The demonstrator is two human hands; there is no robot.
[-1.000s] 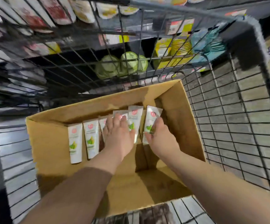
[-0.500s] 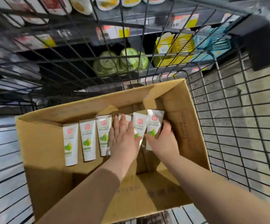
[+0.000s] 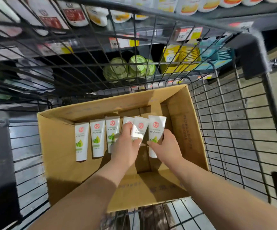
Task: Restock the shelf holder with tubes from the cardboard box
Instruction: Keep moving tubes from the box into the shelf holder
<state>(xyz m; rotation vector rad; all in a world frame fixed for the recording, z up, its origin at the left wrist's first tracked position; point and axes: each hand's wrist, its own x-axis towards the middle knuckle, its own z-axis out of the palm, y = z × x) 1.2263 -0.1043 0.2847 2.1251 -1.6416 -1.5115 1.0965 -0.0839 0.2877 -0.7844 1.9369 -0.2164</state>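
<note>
An open cardboard box [image 3: 59, 160] sits in a wire shopping cart. Several white tubes with a red seal and green fruit print lie in a row inside it. My left hand [image 3: 126, 146] grips the fifth tube [image 3: 140, 127], with its fingers also over the fourth tube [image 3: 127, 120]. My right hand [image 3: 166, 146] grips the rightmost tube [image 3: 156, 128] by its lower half. Three more tubes lie untouched at the left: the first tube [image 3: 81, 140], the second tube [image 3: 98, 138] and the third tube [image 3: 112, 130].
The black wire cart [image 3: 233, 130] surrounds the box on all sides. Beyond its front wall stand shop shelves with green jars [image 3: 129, 68], yellow boxes [image 3: 179, 58], teal packs [image 3: 217, 52] and white bottles [image 3: 78, 14] above. Tiled floor lies to the right.
My left hand went from lying flat on the tubes to curling round the fifth tube. My right hand kept its hold on the rightmost tube. The view tilted up toward the shelves.
</note>
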